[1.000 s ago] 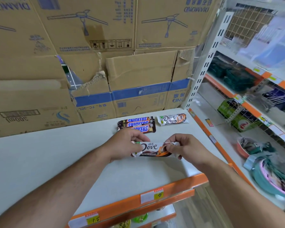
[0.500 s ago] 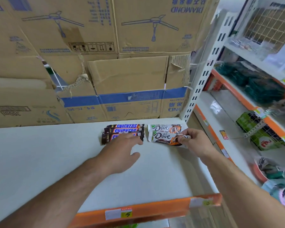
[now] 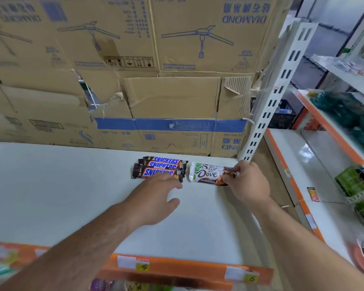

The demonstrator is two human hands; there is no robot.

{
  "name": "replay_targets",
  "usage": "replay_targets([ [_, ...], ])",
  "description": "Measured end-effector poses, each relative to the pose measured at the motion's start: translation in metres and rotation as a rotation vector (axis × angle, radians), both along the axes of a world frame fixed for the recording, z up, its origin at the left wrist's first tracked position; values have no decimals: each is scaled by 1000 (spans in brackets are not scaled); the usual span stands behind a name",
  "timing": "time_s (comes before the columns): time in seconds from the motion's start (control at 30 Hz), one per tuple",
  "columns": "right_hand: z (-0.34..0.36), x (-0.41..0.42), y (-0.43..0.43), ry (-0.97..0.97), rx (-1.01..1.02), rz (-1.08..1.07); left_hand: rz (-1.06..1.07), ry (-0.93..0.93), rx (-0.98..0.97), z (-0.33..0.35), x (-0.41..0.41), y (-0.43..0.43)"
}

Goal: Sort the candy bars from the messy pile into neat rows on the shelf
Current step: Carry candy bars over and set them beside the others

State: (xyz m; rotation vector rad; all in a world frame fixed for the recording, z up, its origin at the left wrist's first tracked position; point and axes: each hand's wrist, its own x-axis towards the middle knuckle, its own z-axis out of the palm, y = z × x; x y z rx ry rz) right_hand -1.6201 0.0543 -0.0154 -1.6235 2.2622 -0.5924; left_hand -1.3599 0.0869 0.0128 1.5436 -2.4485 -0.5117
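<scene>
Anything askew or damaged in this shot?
The cardboard boxes behind the shelf are torn and crumpled, with a ragged hole left of centre. The three Snickers bars overlap, stepped slightly sideways; not a squared row.

Dark bars [image 3: 153,172] read SNICKERS, white bars [image 3: 204,175] Dove, cartons [image 3: 198,49] DIAMOND

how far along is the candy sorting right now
Done: three Snickers bars lie lined up at the back of the shelf, with one Dove bar beside them. In hand: the right hand pinches the end of a second Dove bar, laid just in front of the first; the left hand is open by the Snickers. Left: no messy pile is in view, so the remaining count cannot be told.
</scene>
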Motion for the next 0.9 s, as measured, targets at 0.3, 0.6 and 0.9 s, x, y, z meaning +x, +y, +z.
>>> replay_targets([
  [0.3, 16, 55, 29, 263, -120, 392, 151, -29, 9, 0, 25, 21],
  [0.6, 42, 176, 71, 166, 39, 688, 323, -25, 0, 2, 117, 60],
  [0.9, 48, 359, 105, 159, 27, 805, 427, -32, 12, 6, 287, 117],
])
